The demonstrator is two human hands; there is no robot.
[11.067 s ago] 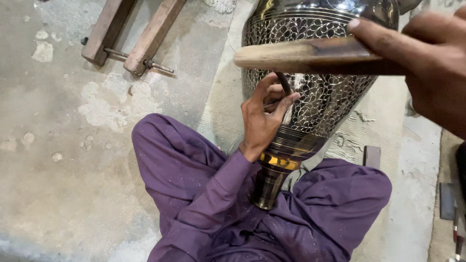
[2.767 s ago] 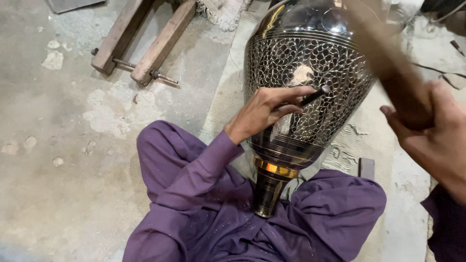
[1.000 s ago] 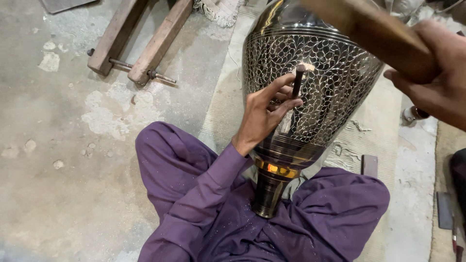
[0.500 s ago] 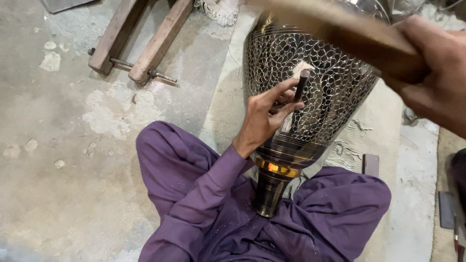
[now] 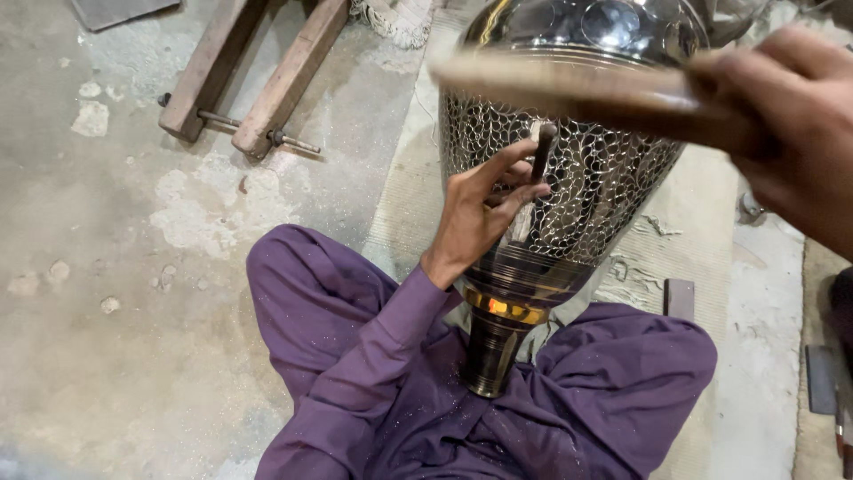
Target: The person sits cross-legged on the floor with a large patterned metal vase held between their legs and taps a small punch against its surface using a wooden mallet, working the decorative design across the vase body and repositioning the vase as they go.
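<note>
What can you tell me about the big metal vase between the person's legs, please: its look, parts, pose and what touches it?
The metal vase is large and shiny, silver-coloured. Its wide body is pierced with fine lace-like openwork; the smooth shoulder carries round bosses. Below, it narrows through ribbed rings and a brass-coloured band to a dark tubular neck. It lies tilted, narrow end toward the person, resting between the purple-clad legs. The left hand presses a small chisel against the openwork. The right hand holds a wooden stick above it.

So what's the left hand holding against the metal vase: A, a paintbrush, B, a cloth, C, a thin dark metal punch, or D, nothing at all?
C: the left hand pinches a thin dark punch against the patterned wall of the vase, while the right hand holds a wooden mallet above it.
</note>
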